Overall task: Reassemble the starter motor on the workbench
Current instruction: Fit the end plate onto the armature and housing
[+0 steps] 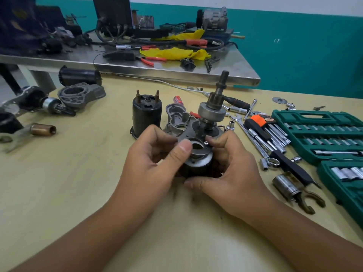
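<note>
A dark starter motor assembly (pixel 198 165) stands upright on the workbench, with a grey plate on top and a drive shaft with pinion gear (pixel 213 107) rising from it. My left hand (pixel 155 154) grips the assembly from the left, thumb pressed on the plate's round opening. My right hand (pixel 227 163) holds it from the right, fingertips at a small screw (pixel 205 142) on the plate and thumb under the body. A black cylindrical motor housing (pixel 146 112) with two studs stands just behind. A grey cast nose housing (pixel 176 116) lies beside it.
A green socket set case (pixel 324 138) lies open at the right, with wrenches, hex keys (pixel 275 130) and loose sockets (pixel 286 185) between it and my hands. Other starter parts (pixel 78 95) lie at the left. A steel table (pixel 176 73) with cables and yellow cloth stands behind.
</note>
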`<state>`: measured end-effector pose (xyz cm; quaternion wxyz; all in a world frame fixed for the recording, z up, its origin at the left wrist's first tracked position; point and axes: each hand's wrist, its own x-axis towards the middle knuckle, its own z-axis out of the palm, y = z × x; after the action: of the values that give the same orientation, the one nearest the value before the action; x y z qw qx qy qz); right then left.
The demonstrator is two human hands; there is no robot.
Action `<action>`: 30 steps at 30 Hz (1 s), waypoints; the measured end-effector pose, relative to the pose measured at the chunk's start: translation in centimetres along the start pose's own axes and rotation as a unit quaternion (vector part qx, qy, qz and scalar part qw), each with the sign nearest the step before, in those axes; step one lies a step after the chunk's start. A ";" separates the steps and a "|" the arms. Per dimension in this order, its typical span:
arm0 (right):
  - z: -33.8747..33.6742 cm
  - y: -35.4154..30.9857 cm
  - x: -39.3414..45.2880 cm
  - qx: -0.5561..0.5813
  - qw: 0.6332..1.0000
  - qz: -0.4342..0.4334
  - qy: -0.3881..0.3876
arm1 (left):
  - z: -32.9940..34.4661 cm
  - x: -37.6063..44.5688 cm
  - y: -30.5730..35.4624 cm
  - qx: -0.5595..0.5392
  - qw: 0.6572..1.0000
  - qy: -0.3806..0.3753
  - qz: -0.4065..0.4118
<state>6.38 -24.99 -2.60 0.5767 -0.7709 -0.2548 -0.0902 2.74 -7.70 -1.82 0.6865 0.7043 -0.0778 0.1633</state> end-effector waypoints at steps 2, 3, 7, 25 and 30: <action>0.0 0.0 -0.1 -0.004 1.000 -0.002 -0.005 | 0.0 0.4 0.4 -0.031 0.997 0.004 -0.071; 0.0 0.0 -0.1 -0.006 1.000 -0.004 -0.006 | 0.0 0.6 0.6 -0.042 0.993 -0.012 -0.112; 0.1 -0.3 0.0 -0.012 1.000 -0.017 -0.011 | -0.4 1.1 0.9 -0.066 0.970 -0.085 -0.219; 0.3 -0.2 0.0 0.001 1.000 -0.010 -0.013 | -0.8 0.5 0.1 -0.125 0.972 -0.134 -0.147; 0.3 0.0 0.4 -0.001 1.000 -0.023 0.004 | -0.4 1.3 -0.2 -0.136 0.973 -0.095 -0.162</action>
<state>6.70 -24.60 -2.48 0.5749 -0.7652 -0.2695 -0.1068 3.99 -7.12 -1.54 0.7825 0.6200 -0.0494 -0.0299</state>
